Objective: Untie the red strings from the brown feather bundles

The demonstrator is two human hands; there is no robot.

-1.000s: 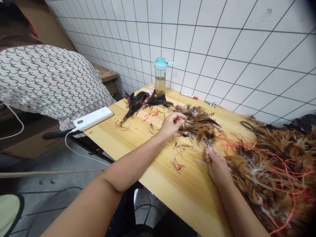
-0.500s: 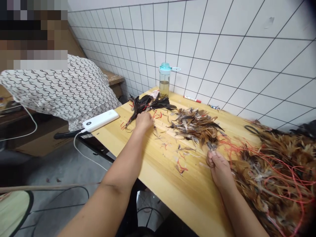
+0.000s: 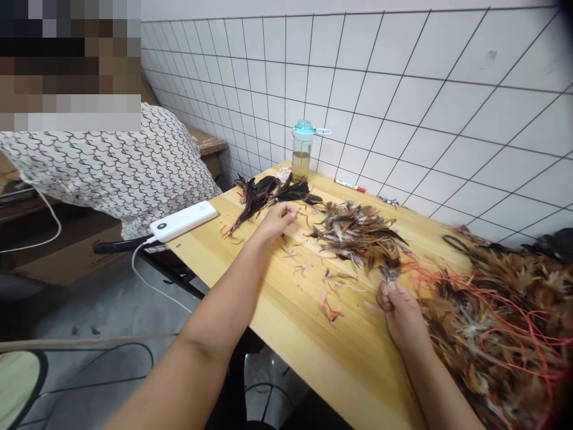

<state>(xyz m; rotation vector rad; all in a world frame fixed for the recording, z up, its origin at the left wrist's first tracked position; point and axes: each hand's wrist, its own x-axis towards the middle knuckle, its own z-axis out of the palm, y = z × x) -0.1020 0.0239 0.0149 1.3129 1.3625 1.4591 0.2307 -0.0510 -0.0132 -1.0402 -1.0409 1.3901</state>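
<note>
Pale wooden table (image 3: 313,334) stands against a white tiled wall, and every place below is given relative to it. A person's two bare arms reach over its near edge.

Left hand (image 3: 276,220) hovers just above the far left part of the table, fingers loosely curled and released, grasping nothing that can be seen. Just beyond it lies a bundle of dark feathers (image 3: 264,194) tied with red thread.

Right hand (image 3: 400,310) rests near the middle of the table, fingers pinched around the quill ends of a small tuft of feathers (image 3: 388,273). That tuft touches the near edge of a loose pile of brown feathers (image 3: 358,230) lying at the table's centre. A far larger heap of brown feathers tangled in red string (image 3: 505,316) covers the right end.

A water bottle with a teal lid (image 3: 302,152) stands at the back edge by the wall, with a red and white marker (image 3: 352,186) lying to its right. A white power bank (image 3: 184,220) sits on the left corner, its cable hanging off. Another person in a patterned shirt (image 3: 111,167) stands beyond the left end.

Risks, as a judgement: the red string could snag the pinched tuft and drag neighbouring feathers along, and a quick arm sweep could scatter the loose pile or nudge the power bank off its corner.
</note>
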